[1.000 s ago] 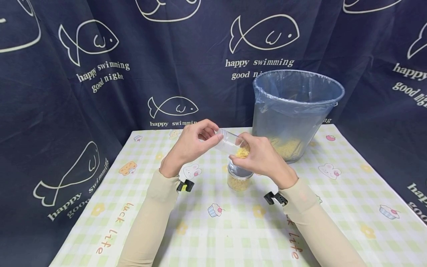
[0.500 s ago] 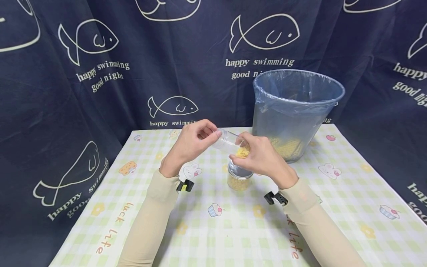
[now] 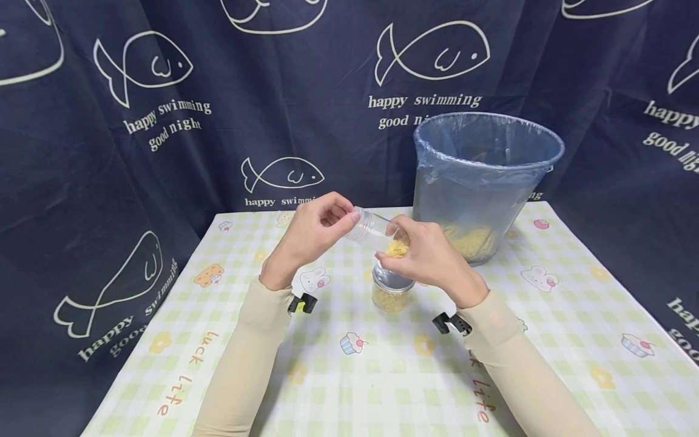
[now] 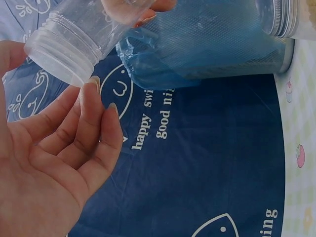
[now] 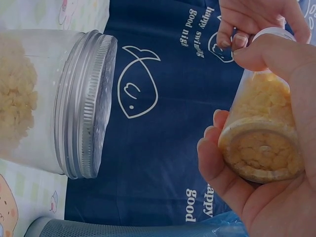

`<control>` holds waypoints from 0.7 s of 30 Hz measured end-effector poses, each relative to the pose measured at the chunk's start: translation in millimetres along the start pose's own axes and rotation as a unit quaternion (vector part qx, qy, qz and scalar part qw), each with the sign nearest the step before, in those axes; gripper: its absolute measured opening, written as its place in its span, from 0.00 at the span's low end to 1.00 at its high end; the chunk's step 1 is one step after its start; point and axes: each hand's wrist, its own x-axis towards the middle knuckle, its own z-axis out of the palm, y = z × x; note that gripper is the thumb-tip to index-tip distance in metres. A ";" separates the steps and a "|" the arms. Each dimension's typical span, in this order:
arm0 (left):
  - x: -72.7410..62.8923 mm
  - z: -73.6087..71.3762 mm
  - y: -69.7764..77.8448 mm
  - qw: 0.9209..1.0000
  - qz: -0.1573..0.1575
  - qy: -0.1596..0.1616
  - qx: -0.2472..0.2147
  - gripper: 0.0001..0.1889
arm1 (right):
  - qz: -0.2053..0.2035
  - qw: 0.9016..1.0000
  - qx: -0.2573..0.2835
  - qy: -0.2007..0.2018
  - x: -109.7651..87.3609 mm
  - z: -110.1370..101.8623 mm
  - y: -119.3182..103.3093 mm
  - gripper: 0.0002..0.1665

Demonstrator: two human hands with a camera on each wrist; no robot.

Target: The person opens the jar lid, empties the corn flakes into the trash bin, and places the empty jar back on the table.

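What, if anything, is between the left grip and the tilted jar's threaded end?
Nothing visible. The left grip directly touches the threaded end of the tilted jar. The right grip holds the other end, and the lidded jar stands lower, out of the way.

And there's the tall bin (image 3: 469, 200) at the back of the tabletop (image 3: 382, 388), plastic liner (image 3: 450, 165) folded over its rim! Behind hangs a navy curtain (image 3: 344, 121) printed with white fish; cupcakes (image 3: 349, 345) and bunnies (image 3: 312, 280) dot the green checks.
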 end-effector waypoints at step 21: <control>-0.6 -18.3 -6.0 0.999 -0.021 -0.003 -0.045 0.12 | 0.016 0.999 -0.010 0.026 2.7 -9.9 4.5 0.24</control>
